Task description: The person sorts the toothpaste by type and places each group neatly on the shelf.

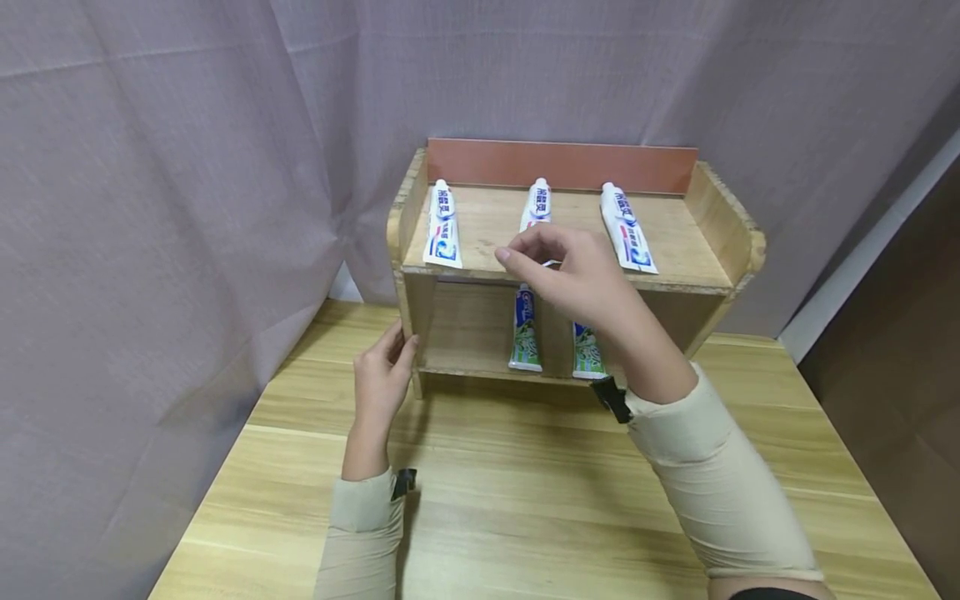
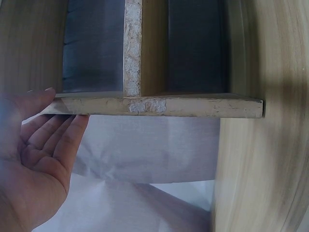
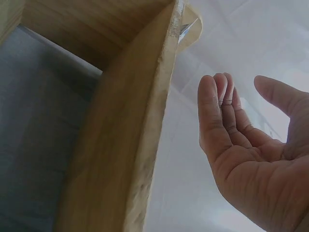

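A small two-tier wooden shelf (image 1: 480, 279) stands on the table. My left hand (image 1: 381, 379) holds its left side panel (image 2: 193, 107), thumb on one face and fingers on the other. Above the front of the upper board, my right hand (image 1: 573, 271) hovers with bent, relaxed fingers. The right wrist view shows that hand (image 3: 246, 150) with nothing between thumb and fingers. On the upper board lie a left white toothpaste tube (image 1: 443, 225), a middle white tube (image 1: 537, 204), partly hidden by the right hand, and a right white tube (image 1: 628, 229).
Two blue-green toothpaste tubes lie on the lower board, one left of the divider (image 1: 525, 333) and one (image 1: 588, 354) partly behind the right arm. A reddish-brown strip (image 1: 562, 164) backs the upper tier. Grey cloth (image 1: 187, 167) hangs behind and left of the wooden table (image 1: 510, 517).
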